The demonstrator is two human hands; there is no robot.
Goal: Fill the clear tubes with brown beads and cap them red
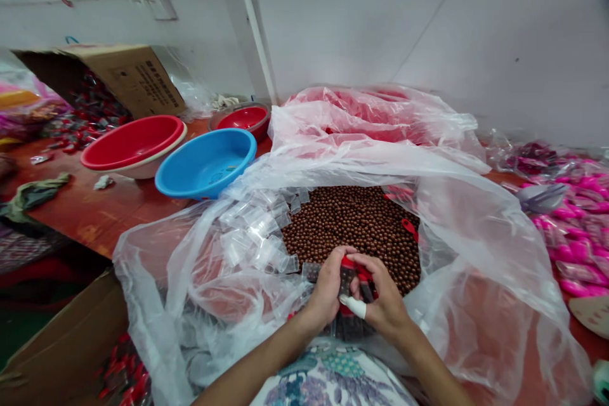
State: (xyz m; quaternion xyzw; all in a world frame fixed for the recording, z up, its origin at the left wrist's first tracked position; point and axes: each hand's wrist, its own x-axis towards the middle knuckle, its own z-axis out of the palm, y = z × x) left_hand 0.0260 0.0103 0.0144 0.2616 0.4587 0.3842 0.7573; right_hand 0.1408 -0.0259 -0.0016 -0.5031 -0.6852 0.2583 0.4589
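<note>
My left hand [326, 288] is closed around a small clear plastic jar [347, 276] with a red cap and dark contents. Facing it, my right hand [387, 301] curls around more red-capped jars [365, 285], partly hidden by the fingers. A white cover [354, 307] wraps the right thumb, which presses against the left hand's jar. Just beyond both hands lies a heap of small brown balls [352, 222] in a large clear plastic bag [457, 216]. Clear empty cups [257, 228] are piled at its left side. Several filled jars [349, 327] lie below my hands.
A red scoop [409, 226] rests at the right of the balls. Blue [207, 162] and red [133, 139] basins stand back left, near a tipped cardboard box [136, 79] of red-capped jars. Pink packets [583, 235] crowd the right; another box [66, 342] sits lower left.
</note>
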